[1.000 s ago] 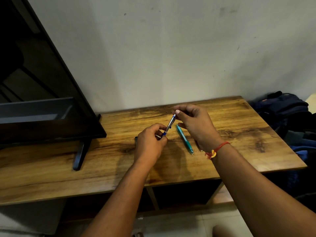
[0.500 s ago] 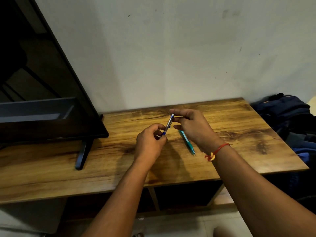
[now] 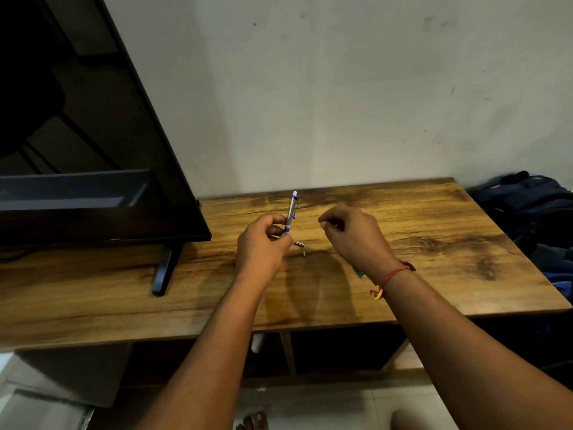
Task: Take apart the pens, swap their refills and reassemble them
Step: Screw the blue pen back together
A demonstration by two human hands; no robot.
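My left hand (image 3: 263,243) grips a silver pen with blue trim (image 3: 291,211) by its lower end and holds it upright above the wooden table (image 3: 434,231). My right hand (image 3: 353,235) hovers to the right of the pen, apart from it, with fingertips curled together; I cannot tell whether they pinch anything. Two small loose parts lie on the table between my hands: a silver piece (image 3: 299,243) and a tiny white piece (image 3: 304,253). The teal pen is mostly hidden under my right wrist; only its tip (image 3: 359,272) shows.
A black TV (image 3: 93,150) stands on the table's left side, one foot (image 3: 162,271) near my left arm. Dark bags (image 3: 533,206) lie off the right edge. A wall stands behind the table, and open shelves sit under it.
My right hand has let go of the silver pen's top and moved right. My left hand has tilted the pen upright. Two small parts now lie on the table.
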